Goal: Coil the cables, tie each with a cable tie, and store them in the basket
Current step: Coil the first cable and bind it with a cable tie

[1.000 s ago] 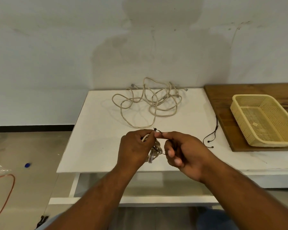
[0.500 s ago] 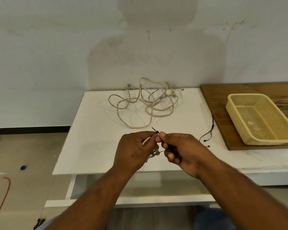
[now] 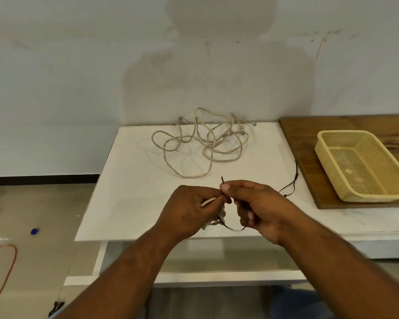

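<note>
My left hand (image 3: 189, 210) grips a small coiled beige cable (image 3: 220, 216) above the white table's front edge; most of the coil is hidden in the fist. My right hand (image 3: 256, 203) pinches a thin black cable tie (image 3: 233, 228) between thumb and forefinger. The tie's tip pokes up past the thumb and the strap loops under the coil. A loose tangle of beige cables (image 3: 203, 143) lies at the back of the table. An empty yellow mesh basket (image 3: 332, 157) sits on the wooden board to the right.
Other black cable ties (image 3: 291, 183) lie on the white table (image 3: 129, 180) next to the wooden board (image 3: 309, 139). A wall stands close behind. On the floor at left are an orange cord (image 3: 9, 268) and a blue cap (image 3: 34, 231).
The tie's tip has come further up between my thumbs, and a loop of strap now hangs below my right hand. Both hands stay at the same place.
</note>
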